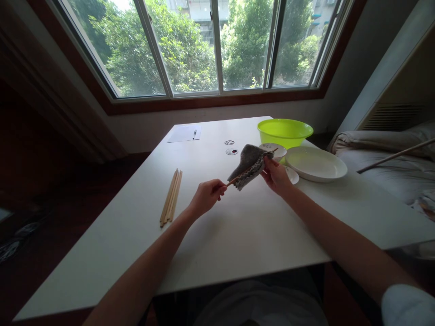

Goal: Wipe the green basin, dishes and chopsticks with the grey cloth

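My left hand [206,195] pinches the near end of a wooden chopstick [234,181] above the white table [217,235]. My right hand [277,175] grips a grey cloth [249,164] that is wrapped around the far part of the same chopstick. The chopstick's far tip pokes out of the cloth near a small white dish [273,150]. Both hands are held above the table's middle, a short way apart.
Several more chopsticks [171,196] lie in a bundle at the left. A large white plate [316,163] and a lime-green basin [284,131] stand at the right rear. A sheet of paper with a pen [185,133] lies at the back, two small round lids [231,147] nearby.
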`<act>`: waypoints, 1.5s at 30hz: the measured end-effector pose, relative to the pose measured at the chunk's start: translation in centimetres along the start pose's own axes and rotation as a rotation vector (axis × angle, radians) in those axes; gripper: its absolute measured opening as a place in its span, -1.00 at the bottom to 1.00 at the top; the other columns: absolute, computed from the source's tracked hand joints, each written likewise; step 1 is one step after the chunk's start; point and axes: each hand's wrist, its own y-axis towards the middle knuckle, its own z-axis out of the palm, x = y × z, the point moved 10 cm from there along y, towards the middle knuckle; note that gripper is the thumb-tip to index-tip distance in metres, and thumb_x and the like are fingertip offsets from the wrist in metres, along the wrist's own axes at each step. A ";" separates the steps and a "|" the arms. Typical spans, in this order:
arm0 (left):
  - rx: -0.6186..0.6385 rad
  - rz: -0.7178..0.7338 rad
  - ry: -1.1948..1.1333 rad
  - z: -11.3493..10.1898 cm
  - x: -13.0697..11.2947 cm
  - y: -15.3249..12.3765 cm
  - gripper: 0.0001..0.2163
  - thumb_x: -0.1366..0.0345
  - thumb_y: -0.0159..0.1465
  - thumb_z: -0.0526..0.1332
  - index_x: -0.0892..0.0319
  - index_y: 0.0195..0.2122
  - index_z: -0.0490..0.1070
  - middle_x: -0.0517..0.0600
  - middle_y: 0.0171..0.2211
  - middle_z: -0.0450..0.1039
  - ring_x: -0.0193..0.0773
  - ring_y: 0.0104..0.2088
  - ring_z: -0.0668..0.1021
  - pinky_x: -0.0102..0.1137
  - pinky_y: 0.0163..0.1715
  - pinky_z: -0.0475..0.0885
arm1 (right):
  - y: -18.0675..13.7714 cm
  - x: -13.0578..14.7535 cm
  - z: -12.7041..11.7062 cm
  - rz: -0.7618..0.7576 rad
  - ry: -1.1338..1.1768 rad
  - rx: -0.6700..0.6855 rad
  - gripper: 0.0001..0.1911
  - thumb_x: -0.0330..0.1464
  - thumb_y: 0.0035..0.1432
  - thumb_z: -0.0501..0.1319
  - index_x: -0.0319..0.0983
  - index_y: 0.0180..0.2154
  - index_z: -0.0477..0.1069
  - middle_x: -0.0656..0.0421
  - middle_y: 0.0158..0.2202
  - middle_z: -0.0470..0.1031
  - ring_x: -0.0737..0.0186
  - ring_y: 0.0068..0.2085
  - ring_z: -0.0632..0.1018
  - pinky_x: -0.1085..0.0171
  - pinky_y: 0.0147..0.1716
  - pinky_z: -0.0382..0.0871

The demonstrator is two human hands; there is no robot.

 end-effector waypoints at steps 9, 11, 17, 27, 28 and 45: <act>-0.064 0.038 0.056 -0.1 -0.4 0.0 -0.82 0.25 0.16 0.16 0.26 -0.42 0.47 -0.06 -0.58 0.44 -0.40 -0.57 0.39 -0.50 -0.55 0.27 | -3.1 -3.4 3.9 0.110 -0.105 0.205 -0.66 -0.22 -0.26 0.47 -0.22 -0.37 0.55 0.20 -0.37 0.58 0.34 -0.37 0.54 0.31 -0.33 0.49; -0.060 0.052 0.055 -0.1 -0.5 0.0 -0.83 0.28 0.15 0.17 0.26 -0.41 0.49 -0.04 -0.53 0.48 -0.37 -0.52 0.43 -0.48 -0.49 0.31 | -3.0 -3.4 3.7 0.107 -0.089 0.171 -0.66 -0.23 -0.27 0.47 -0.23 -0.38 0.55 0.21 -0.39 0.58 0.36 -0.38 0.54 0.34 -0.33 0.48; -0.015 0.032 -0.037 0.5 -0.2 0.0 -0.90 0.42 0.09 0.12 0.25 -0.44 0.43 -0.11 -0.64 0.38 -0.42 -0.60 0.40 -0.52 -0.55 0.30 | -1.9 -2.1 2.7 0.051 -0.052 0.085 -0.67 -0.23 -0.31 0.48 -0.22 -0.43 0.54 0.25 -0.44 0.57 0.40 -0.43 0.52 0.40 -0.39 0.46; 0.033 0.011 0.017 0.4 -0.6 -0.2 -0.82 0.22 0.17 0.17 0.23 -0.44 0.41 -0.08 -0.60 0.40 -0.42 -0.62 0.43 -0.51 -0.56 0.33 | 0.7 2.5 -1.6 -0.045 0.057 -0.145 -0.88 -0.42 -0.09 0.40 -0.25 -0.47 0.48 0.30 -0.49 0.55 0.47 -0.51 0.52 0.48 -0.45 0.49; 0.050 0.012 0.019 0.5 -0.6 -0.2 -0.82 0.21 0.19 0.16 0.23 -0.40 0.42 -0.08 -0.59 0.41 -0.41 -0.61 0.45 -0.51 -0.55 0.34 | 0.9 2.7 -1.9 -0.047 0.071 -0.161 -0.89 -0.43 -0.07 0.39 -0.25 -0.47 0.48 0.29 -0.50 0.54 0.47 -0.52 0.52 0.49 -0.45 0.50; 0.092 -0.090 0.045 1.1 1.6 0.2 -0.78 0.25 0.23 0.06 0.20 -0.52 0.34 -0.07 -0.61 0.42 -0.39 -0.62 0.46 -0.49 -0.54 0.34 | 0.9 3.0 -2.5 -0.130 0.144 -0.184 -0.89 -0.41 -0.05 0.38 -0.24 -0.44 0.47 0.30 -0.47 0.55 0.46 -0.45 0.55 0.51 -0.44 0.48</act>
